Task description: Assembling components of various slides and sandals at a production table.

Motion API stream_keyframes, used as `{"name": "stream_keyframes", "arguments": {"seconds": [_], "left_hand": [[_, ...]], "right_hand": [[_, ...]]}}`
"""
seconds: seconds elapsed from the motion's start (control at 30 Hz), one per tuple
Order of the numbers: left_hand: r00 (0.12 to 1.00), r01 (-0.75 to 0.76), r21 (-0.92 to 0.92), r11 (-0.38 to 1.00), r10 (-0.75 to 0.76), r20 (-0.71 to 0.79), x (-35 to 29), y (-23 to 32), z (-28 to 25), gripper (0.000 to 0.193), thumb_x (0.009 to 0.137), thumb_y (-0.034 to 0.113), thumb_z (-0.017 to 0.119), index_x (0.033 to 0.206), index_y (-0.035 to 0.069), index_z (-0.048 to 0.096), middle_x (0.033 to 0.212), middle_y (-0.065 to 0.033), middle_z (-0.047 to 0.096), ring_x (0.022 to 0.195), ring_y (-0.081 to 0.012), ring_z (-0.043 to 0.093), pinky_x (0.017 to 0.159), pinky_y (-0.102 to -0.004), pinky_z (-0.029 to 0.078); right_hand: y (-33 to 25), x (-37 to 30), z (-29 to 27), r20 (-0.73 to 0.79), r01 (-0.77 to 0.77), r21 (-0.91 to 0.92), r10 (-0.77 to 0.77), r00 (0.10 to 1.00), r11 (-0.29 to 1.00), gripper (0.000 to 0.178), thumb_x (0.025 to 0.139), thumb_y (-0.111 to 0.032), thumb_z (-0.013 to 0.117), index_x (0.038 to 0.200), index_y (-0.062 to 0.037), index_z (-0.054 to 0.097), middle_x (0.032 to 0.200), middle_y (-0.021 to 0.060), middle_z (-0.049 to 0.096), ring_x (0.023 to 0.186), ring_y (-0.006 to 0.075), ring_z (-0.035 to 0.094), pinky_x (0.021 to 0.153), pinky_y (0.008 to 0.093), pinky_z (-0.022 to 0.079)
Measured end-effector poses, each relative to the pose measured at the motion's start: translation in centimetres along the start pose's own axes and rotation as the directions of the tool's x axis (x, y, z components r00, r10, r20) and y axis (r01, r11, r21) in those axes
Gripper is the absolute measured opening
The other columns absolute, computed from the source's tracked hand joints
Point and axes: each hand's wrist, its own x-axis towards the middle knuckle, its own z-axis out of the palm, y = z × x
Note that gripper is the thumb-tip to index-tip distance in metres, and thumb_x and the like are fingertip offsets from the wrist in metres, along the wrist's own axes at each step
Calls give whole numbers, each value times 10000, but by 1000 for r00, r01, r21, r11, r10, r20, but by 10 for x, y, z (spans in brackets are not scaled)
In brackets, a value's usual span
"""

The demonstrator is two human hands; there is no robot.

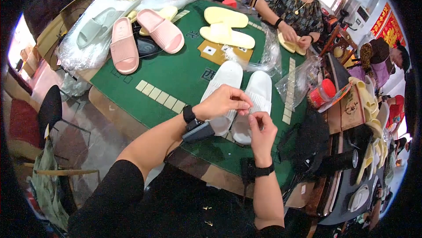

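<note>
White slippers (260,84) are set side by side on the green surface (167,75), directly below the two hands. The left hand (225,101) is curled inward with thumb and fingertips brought together; the right hand (263,133) is held just beside it, its thumb and forefinger drawn close. Whether anything thin is pinched by either cannot be told. Dark bands are worn on both wrists. Farther out, pale yellow slippers (226,36) are placed one beside the other, and to the left pink slippers (125,51) are seen, near a pale green slipper (94,28) covered by clear plastic. At the far right, yellow footwear (286,45) is held by a co-worker in a patterned top; nearer, a red-lidded jar (326,89) is seen near the surface's right edge.
</note>
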Motion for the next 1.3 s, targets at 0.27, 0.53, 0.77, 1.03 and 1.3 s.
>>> {"name": "stream_keyframes", "arguments": {"seconds": [0.27,0.53,0.77,1.03,1.3], "left_hand": [[999,-23,-124,992,19,-32,2,1,0,103,912,35,656,994,-24,639,955,-89,662,802,-144,646,739,-277,546],[998,1,-55,998,3,64,1,0,0,74,911,54,665,934,-9,633,873,-61,653,774,-116,622,717,-263,524],[994,-28,50,998,23,104,2,-5,2,75,909,57,666,937,-6,636,855,-29,645,758,-99,608,706,-255,515],[998,-26,17,1000,25,66,2,-4,4,89,910,69,671,949,-5,639,859,-29,650,755,-94,607,702,-250,516],[999,-20,20,1000,19,47,2,-5,4,89,912,72,669,945,-6,640,859,-35,650,749,-102,603,704,-256,515]], "right_hand": [[-5,1,-2,19,-23,20,22,1000,1000,66,858,-62,699,866,-18,651,778,62,632,693,155,550,641,288,452],[-8,0,-1,14,6,1,-6,1000,1000,52,845,-40,699,868,-18,657,781,66,633,692,160,553,646,289,458],[-10,1,-2,11,46,-7,-46,999,999,46,840,-34,698,864,-24,661,778,65,633,693,160,553,647,292,460],[-7,1,-1,7,2,-12,-2,1000,1000,49,848,-50,698,871,-29,660,768,69,632,696,169,558,652,296,461],[-7,0,0,8,2,15,-2,1000,1000,62,847,-64,707,862,-38,652,732,59,613,654,180,526,629,315,440]]}}
